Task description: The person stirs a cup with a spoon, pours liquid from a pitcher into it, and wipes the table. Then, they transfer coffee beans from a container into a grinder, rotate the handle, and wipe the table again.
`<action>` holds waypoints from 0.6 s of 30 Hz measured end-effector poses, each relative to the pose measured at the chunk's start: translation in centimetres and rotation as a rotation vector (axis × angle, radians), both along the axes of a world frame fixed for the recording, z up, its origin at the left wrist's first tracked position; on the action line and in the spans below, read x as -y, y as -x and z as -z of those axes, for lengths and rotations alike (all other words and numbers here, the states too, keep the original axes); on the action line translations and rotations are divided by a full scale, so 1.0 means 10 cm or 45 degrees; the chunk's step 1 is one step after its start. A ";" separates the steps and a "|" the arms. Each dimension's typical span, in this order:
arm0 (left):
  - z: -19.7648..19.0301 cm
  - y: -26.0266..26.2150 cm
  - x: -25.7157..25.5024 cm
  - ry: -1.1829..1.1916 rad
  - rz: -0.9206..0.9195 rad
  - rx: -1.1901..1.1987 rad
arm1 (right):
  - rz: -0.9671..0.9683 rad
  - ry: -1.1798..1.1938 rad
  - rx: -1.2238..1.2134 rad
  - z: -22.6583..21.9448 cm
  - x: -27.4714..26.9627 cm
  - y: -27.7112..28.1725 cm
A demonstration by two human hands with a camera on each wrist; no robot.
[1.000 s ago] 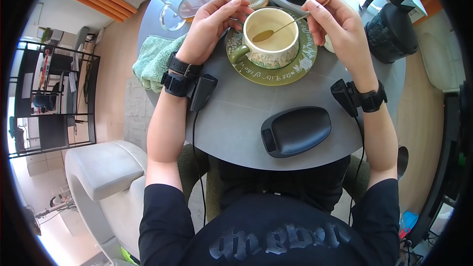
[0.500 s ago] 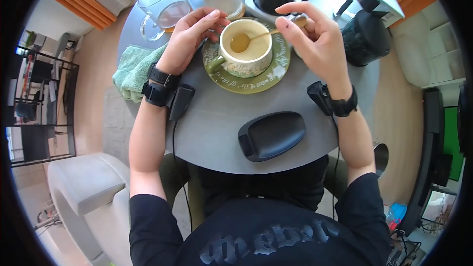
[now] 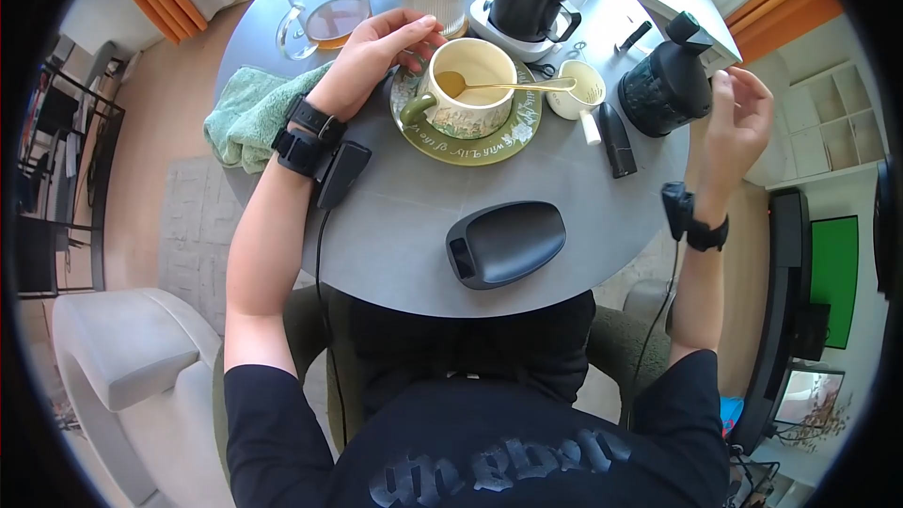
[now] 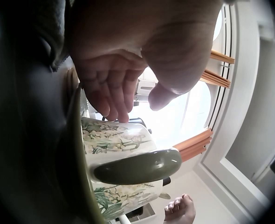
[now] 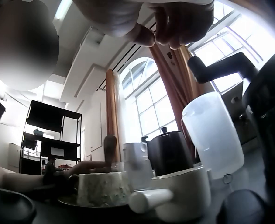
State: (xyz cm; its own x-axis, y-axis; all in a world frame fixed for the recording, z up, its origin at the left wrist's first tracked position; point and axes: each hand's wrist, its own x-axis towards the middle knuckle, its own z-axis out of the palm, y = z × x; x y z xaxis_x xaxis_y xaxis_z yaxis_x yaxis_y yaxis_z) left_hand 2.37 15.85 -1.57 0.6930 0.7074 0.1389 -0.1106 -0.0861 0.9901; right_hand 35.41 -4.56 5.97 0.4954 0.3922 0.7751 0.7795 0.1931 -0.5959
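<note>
A cream cup [image 3: 470, 117] with a green handle and a floral pattern sits on a green lettered saucer [image 3: 478, 152]. In it lies a gold spoon [image 3: 527, 87], its handle sticking out over the right rim. My left hand [image 3: 384, 47] is at the cup's left side, fingers loosely bent and holding nothing. From the left wrist view, those fingertips [image 4: 122, 114] are right at the cup's wall, beyond the handle. Out past the table's right edge, my right hand [image 3: 737, 127] is raised with relaxed, empty fingers. It is nearest to a black coffee grinder [image 3: 663, 89] with a crank.
Right of the saucer stand a small white handled pot [image 3: 576, 94] and a slim black device [image 3: 617, 143]. A black kettle [image 3: 529, 0], a ribbed container [image 3: 435, 0] and a glass jug [image 3: 322, 0] line the back. A green towel [image 3: 246, 118] lies left; a black oval object [image 3: 508, 243] lies in front.
My right hand has let go of the spoon and moved right, away from the cup. The spoon now leans in the cup. My left hand has stayed beside the cup.
</note>
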 end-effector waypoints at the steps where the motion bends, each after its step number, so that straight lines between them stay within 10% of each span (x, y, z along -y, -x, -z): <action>1: 0.01 0.00 -0.01 -0.011 -0.006 -0.014 | 0.006 0.065 -0.028 0.00 0.00 -0.18; 9: 0.06 -0.01 -0.04 -0.054 -0.025 -0.041 | -0.127 0.958 -0.021 0.13 -0.31 -0.85; 18: 0.09 -0.04 -0.03 -0.127 -0.048 -0.005 | -0.110 0.917 0.031 0.12 -0.34 -0.76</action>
State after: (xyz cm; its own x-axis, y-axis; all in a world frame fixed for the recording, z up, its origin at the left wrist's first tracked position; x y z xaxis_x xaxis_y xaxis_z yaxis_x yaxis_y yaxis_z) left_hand 2.76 16.17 -2.44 0.6666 0.7159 0.2077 -0.1018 -0.1887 0.9768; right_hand 42.99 -1.17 4.76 0.4253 0.8465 0.3203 0.7937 -0.1788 -0.5814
